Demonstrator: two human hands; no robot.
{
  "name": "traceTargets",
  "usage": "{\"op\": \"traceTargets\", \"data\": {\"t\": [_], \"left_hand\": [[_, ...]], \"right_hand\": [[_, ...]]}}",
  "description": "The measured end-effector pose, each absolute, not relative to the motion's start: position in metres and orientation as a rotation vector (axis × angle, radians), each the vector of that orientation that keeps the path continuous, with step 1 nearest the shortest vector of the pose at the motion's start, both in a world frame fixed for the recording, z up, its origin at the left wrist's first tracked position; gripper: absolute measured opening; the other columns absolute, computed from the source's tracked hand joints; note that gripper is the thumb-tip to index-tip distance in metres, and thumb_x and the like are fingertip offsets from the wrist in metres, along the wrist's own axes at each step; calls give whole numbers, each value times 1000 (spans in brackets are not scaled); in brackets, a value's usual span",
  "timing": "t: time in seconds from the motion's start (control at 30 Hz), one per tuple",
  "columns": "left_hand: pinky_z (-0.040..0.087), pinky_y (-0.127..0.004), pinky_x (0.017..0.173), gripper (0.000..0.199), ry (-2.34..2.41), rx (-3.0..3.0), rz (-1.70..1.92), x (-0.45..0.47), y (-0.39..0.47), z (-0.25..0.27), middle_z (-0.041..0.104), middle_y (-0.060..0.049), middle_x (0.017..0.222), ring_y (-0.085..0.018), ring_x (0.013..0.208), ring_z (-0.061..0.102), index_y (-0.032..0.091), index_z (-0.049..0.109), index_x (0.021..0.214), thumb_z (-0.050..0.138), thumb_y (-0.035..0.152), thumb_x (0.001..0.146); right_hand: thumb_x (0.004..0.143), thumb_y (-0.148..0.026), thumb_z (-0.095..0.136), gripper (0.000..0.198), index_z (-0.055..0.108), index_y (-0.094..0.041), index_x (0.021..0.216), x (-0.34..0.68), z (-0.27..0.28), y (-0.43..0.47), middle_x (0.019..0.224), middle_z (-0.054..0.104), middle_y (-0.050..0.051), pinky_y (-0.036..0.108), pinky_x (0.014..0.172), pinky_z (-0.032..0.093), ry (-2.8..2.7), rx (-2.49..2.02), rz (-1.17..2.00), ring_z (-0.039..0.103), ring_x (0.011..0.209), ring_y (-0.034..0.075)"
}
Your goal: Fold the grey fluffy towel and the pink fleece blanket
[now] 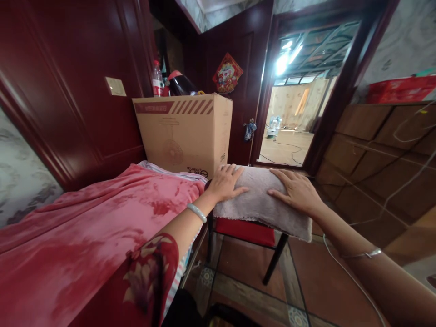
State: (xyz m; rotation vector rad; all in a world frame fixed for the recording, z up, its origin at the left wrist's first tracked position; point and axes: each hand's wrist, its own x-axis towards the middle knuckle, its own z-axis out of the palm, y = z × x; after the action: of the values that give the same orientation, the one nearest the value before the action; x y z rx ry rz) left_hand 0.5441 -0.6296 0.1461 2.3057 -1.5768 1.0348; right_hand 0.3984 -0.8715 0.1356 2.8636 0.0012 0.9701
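A grey, plush-looking cloth (259,195) lies draped over a red-seated chair (245,230) with dark legs. My left hand (225,182) rests on the cloth's left part, palm down with fingers spread. On its right part lies my right hand (296,190), also flat, thumb and fingers apart. Neither hand grips the cloth. Its near edge hangs over the seat, lower at the right corner. Most of the seat is hidden beneath it.
At the left, a bed holds a pink-red blanket (112,218). Behind the chair stands a large cardboard box (184,136) with a bottle (157,79) on top. Stacked brown boxes (361,154) line the right side. A white cable (350,277) runs over the tiled floor. An open doorway is beyond.
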Motion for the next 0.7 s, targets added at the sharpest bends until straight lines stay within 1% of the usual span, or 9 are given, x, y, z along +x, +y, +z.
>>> {"op": "traceTargets", "data": {"t": [0.1, 0.2, 0.3, 0.37, 0.43, 0.5, 0.6, 0.67, 0.7], "left_hand": [[37, -46, 106, 81, -1593, 2310, 1028, 548, -630, 143, 57, -18, 133, -33, 123, 51, 11, 47, 145, 44, 71, 91], [36, -47, 109, 80, -1600, 2316, 1006, 550, -630, 142, 56, -19, 136, -34, 127, 50, 11, 47, 146, 44, 70, 92], [32, -47, 115, 77, -1598, 2338, 919, 547, -627, 144, 52, -19, 144, -33, 134, 46, 13, 44, 149, 47, 66, 93], [28, -48, 119, 73, -1572, 2367, 831, 543, -624, 146, 47, -18, 152, -32, 141, 41, 16, 41, 151, 47, 62, 95], [24, -49, 122, 69, -1533, 2390, 744, 537, -619, 147, 41, -16, 158, -31, 147, 35, 19, 38, 154, 49, 56, 96], [22, -50, 124, 69, -1501, 2386, 643, 531, -612, 145, 35, -14, 163, -31, 151, 28, 22, 35, 155, 56, 48, 95], [23, -49, 125, 77, -1435, 2293, 451, 519, -590, 133, 24, -12, 168, -30, 155, 18, 24, 32, 156, 66, 31, 88], [24, -47, 125, 81, -1303, 2165, 330, 511, -565, 120, 20, -12, 169, -28, 156, 18, 25, 32, 156, 69, 24, 83], [26, -47, 125, 80, -1193, 2089, 242, 506, -549, 113, 23, -11, 168, -28, 154, 23, 25, 34, 155, 69, 23, 82]], "right_hand": [[93, -72, 38, 76, 46, -22, 149, 398, 136, -871, 136, 61, 15, 54, 99, 46, 0, 2869, 979, 58, 120, 37], [93, -71, 38, 73, 48, -23, 147, 398, 136, -869, 131, 64, 15, 54, 97, 46, -14, 2872, 991, 60, 116, 37], [93, -71, 37, 72, 49, -24, 147, 398, 136, -869, 130, 64, 15, 54, 95, 47, -16, 2872, 980, 60, 115, 37], [93, -71, 37, 72, 49, -24, 146, 398, 136, -870, 130, 64, 15, 53, 95, 48, -16, 2871, 971, 61, 114, 37], [93, -71, 38, 72, 50, -23, 145, 398, 135, -870, 131, 64, 14, 53, 95, 49, -18, 2870, 971, 61, 115, 37], [93, -71, 38, 72, 50, -22, 145, 397, 135, -869, 131, 65, 15, 53, 95, 49, -18, 2870, 963, 61, 115, 37], [93, -70, 35, 73, 50, -20, 144, 396, 136, -866, 130, 65, 16, 55, 96, 50, -28, 2879, 925, 61, 117, 38], [93, -71, 32, 76, 51, -17, 143, 396, 137, -868, 132, 65, 18, 57, 96, 50, -25, 2896, 913, 60, 119, 40], [92, -72, 32, 78, 52, -17, 143, 396, 136, -870, 132, 64, 20, 58, 96, 50, -22, 2908, 913, 60, 119, 41]]}}
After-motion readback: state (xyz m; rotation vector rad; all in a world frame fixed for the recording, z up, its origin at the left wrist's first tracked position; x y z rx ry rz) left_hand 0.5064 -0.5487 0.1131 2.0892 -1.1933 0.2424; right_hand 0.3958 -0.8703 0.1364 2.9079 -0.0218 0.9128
